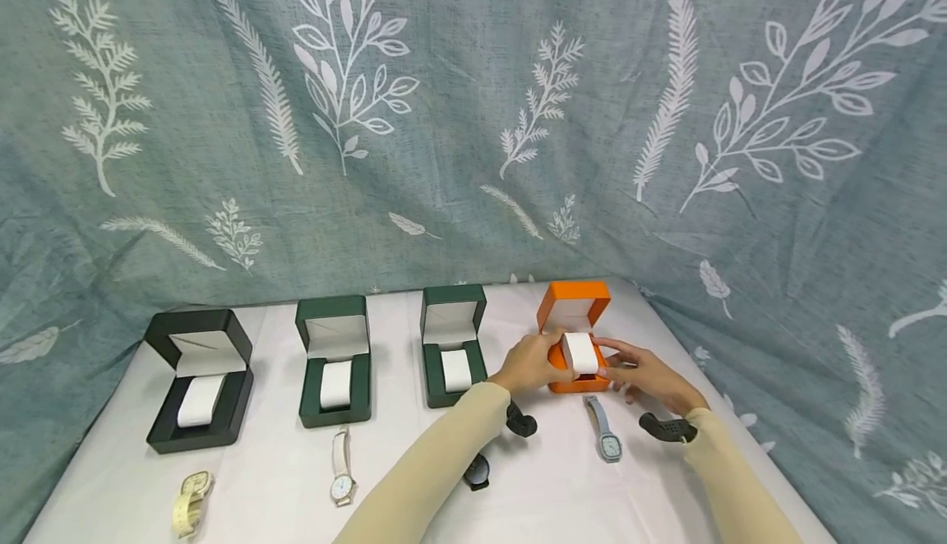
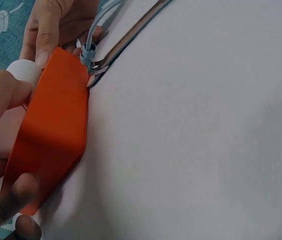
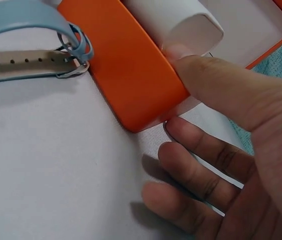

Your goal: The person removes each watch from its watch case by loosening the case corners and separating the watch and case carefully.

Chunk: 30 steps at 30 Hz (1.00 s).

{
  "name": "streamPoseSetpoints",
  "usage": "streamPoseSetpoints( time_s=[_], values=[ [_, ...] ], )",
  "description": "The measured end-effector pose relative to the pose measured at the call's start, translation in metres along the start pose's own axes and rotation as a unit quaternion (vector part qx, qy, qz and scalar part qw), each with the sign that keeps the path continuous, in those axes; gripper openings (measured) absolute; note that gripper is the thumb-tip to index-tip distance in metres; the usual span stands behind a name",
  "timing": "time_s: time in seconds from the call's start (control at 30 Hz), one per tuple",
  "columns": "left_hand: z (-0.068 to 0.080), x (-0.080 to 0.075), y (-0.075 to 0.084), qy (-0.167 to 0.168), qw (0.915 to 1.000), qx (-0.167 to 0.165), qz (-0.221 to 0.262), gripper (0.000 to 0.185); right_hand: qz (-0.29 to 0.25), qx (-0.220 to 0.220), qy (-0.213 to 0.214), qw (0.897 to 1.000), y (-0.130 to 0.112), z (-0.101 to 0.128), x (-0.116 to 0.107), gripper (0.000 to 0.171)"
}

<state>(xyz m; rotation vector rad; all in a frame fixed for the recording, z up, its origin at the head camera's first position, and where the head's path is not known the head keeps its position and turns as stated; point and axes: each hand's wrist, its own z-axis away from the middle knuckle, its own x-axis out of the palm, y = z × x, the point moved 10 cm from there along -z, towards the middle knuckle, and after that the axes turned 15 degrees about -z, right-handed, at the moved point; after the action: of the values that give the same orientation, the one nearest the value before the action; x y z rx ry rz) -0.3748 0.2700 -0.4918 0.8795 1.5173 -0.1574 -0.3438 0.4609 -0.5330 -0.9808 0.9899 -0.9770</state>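
Note:
An open orange watch box stands at the right of the table, a white watch cushion sitting tilted in its base. My left hand reaches in from the left and pinches the cushion, its thumb against the cushion's front in the left wrist view. From the other side, my right hand grips the box's right end. Its thumb lies over the orange rim beside the cushion, while several fingers spread below, outside the wall. Just in front of the box lies a watch with a light blue strap.
To the left stand two open green watch boxes and an open black watch box, each holding a white cushion. In front lie a gold watch, a white-strapped watch and a dark watch partly behind my left sleeve. A patterned curtain hangs behind.

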Motion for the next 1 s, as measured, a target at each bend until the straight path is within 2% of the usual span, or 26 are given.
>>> streamPoseSetpoints(
  time_s=[0.43, 0.77, 1.0],
  values=[
    [-0.0013, -0.0059, 0.0006, 0.015, 0.999, 0.006, -0.042, 0.076, 0.009, -0.001, -0.001, 1.0, -0.001, -0.0023, 0.001, 0.072],
    [-0.0035, -0.0072, 0.0016, 0.016, 0.9995, 0.011, -0.025, 0.076, -0.007, 0.004, 0.0, 1.0, 0.0004, -0.0036, -0.0015, 0.073],
    [-0.0012, -0.0063, 0.0013, 0.016, 0.9992, 0.016, -0.034, 0.073, -0.006, 0.005, -0.002, 1.0, 0.0011, -0.0037, 0.0008, 0.074]
  ],
)
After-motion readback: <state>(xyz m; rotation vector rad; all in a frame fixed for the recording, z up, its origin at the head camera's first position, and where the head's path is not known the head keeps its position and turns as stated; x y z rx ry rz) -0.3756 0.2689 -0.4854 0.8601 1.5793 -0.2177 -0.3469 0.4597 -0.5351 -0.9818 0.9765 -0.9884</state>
